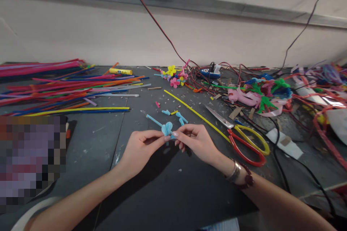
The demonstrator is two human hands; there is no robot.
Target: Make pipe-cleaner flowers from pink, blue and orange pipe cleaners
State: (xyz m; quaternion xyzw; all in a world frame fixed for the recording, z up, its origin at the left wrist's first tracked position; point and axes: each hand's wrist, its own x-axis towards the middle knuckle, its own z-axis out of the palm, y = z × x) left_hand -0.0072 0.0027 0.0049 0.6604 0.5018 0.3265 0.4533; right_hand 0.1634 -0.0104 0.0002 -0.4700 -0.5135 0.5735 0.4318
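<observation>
Both my hands pinch a light blue pipe-cleaner flower (167, 128) above the dark table. My left hand (141, 146) grips it from the left, thumb and forefinger closed at its base. From the other side my right hand (199, 142) holds it between thumb and forefinger, with the other fingers curled under. A straight blue stem (154, 120) sticks out toward the upper left. Just beyond lie small looped blue pipe-cleaner pieces (181, 117) and a short yellow piece (174, 112). The exact spot under my fingertips is hidden.
Scissors (238, 133) with red and yellow handles lie right of my right hand, beside a long yellow pipe cleaner (197, 114). Bundled pipe cleaners (67, 88) spread at left. Finished flowers (173, 75), a glue gun (210, 71) and tangled cords fill the back. A blurred-out object (27, 158) lies left.
</observation>
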